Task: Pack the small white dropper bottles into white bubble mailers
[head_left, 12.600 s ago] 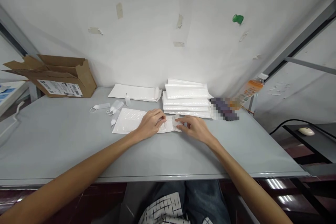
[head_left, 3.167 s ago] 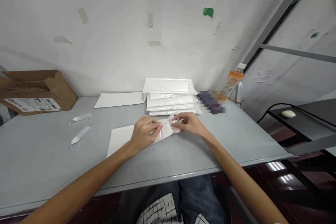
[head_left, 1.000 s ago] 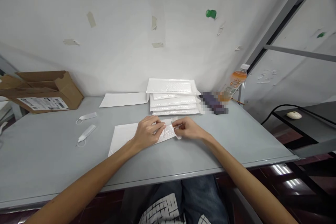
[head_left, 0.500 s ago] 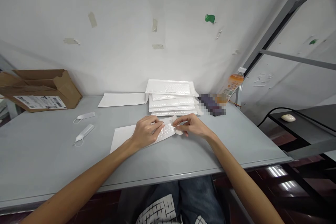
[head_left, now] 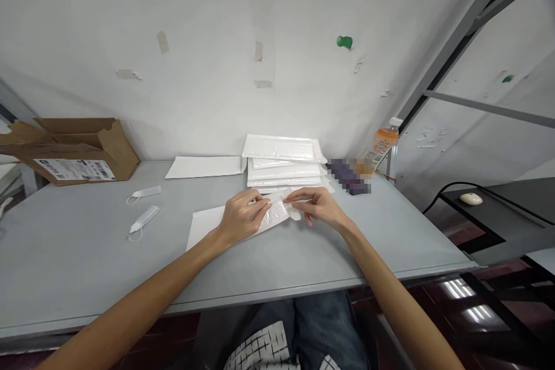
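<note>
A white bubble mailer (head_left: 274, 215) lies slantwise on the grey table, partly under my hands. My left hand (head_left: 243, 215) rests on its middle, thumb and fingertips pinched together at its surface. My right hand (head_left: 317, 206) is at the mailer's right end, thumb and fingers bent onto the loose white flap (head_left: 293, 212) there. Exactly how the right fingertips grip the flap is hard to make out. Just behind my hands is a stack of white bubble mailers (head_left: 284, 172). A flat white mailer (head_left: 206, 166) lies left of the stack.
Two small white devices with loop straps, a farther one (head_left: 146, 192) and a nearer one (head_left: 145, 218), lie left. An open cardboard box (head_left: 87, 150) stands at the back left. Back right are a blurred dark object (head_left: 349, 176) and an orange drink bottle (head_left: 384, 141). A white mouse (head_left: 471, 199) sits farther right.
The view has shifted slightly. My right fingers have moved a little at the mailer's flap end, and the flap sits slightly differently. My left hand stays on the mailer.
</note>
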Motion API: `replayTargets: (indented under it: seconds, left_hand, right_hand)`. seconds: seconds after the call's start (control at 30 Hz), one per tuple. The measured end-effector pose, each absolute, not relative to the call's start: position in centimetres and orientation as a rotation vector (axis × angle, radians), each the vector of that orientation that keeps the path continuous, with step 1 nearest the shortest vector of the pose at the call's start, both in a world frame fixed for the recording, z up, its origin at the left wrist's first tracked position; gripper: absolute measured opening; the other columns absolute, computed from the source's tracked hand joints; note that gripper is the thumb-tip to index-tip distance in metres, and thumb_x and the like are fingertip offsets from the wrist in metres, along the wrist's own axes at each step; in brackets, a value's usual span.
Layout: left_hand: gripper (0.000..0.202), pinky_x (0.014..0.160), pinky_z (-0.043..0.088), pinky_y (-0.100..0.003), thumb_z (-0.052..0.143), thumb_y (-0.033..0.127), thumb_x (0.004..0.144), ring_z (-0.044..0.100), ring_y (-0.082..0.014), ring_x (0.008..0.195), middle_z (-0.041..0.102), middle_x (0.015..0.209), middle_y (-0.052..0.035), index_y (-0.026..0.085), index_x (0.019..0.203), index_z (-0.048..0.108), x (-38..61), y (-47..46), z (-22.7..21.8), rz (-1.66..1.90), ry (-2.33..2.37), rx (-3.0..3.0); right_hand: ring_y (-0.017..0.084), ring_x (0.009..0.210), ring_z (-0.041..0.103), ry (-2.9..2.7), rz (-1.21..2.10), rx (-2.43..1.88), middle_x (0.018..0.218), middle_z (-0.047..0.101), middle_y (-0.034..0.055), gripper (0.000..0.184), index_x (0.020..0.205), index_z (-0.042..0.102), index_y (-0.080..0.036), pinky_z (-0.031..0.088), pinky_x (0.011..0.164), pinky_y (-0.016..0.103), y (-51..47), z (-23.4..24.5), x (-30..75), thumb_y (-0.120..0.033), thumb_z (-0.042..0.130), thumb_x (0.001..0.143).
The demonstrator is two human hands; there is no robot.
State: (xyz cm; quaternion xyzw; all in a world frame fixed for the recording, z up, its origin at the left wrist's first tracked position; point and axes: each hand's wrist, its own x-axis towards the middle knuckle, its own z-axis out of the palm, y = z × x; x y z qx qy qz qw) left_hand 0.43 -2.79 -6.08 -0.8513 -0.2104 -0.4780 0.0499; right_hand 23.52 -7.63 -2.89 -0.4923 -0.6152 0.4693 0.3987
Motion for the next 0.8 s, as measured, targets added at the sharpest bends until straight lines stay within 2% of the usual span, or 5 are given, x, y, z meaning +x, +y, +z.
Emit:
replayTargets:
  seconds: [0.13,0.33,0.47,0.63,0.8]
  left_hand:
    - [0.016,0.062,0.045,-0.025,0.056,0.016,0.091,0.055,-0.0123,0.064,0.063,0.072,-0.0022,0.019,0.082,0.069,0.6,-3.0,-5.8,-1.461,-0.635,-2.544]
    - [0.012,0.061,0.045,-0.025,0.058,0.016,0.091,0.054,-0.0123,0.064,0.063,0.072,-0.0019,0.018,0.086,0.069,0.7,-3.1,-5.2,-1.519,-0.63,-2.447]
    - [0.013,0.064,0.046,-0.027,0.057,0.02,0.092,0.055,-0.0133,0.067,0.063,0.074,-0.0025,0.019,0.089,0.07,1.1,-3.6,-4.6,-1.494,-0.675,-2.464]
    - [0.07,0.1,0.041,-0.054,0.073,0.052,0.076,0.048,-0.0348,0.123,0.049,0.139,-0.0146,0.027,0.138,0.052,0.6,-5.4,-4.7,-1.047,-0.923,-2.711]
    - [0.086,0.102,0.04,-0.052,0.056,0.005,0.072,0.047,-0.0335,0.125,0.045,0.143,-0.0132,0.029,0.151,0.032,-0.2,-5.0,-5.2,-0.957,-1.059,-2.685]
  right_hand:
    - [0.01,0.046,0.063,-1.683,1.351,-1.129,0.109,0.073,0.0088,0.036,0.114,0.069,-0.019,0.034,0.039,0.021,-7.8,-3.0,22.8,-0.033,0.062,0.082]
    - [0.007,0.04,0.052,-1.33,0.856,-1.289,0.086,0.072,0.0067,0.03,0.084,0.07,-0.016,0.035,0.038,0.023,-7.8,-2.9,23.3,-0.045,0.07,0.077]
    - [0.013,0.044,0.059,-1.392,1.179,-1.245,0.075,0.069,0.0048,0.036,0.088,0.07,-0.014,0.04,0.039,0.024,-8.3,-3.0,23.2,-0.047,0.073,0.074]
    - [0.014,0.046,0.058,-1.199,1.253,-1.109,0.061,0.065,0.0004,0.027,0.082,0.07,-0.015,0.041,0.042,0.026,-8.5,-2.9,23.4,-0.037,0.076,0.069]
    - [0.012,0.043,0.051,-1.089,1.251,-1.015,0.057,0.057,-0.0017,0.027,0.077,0.066,-0.016,0.033,0.038,0.025,-8.5,-2.1,24.6,-0.041,0.076,0.071]
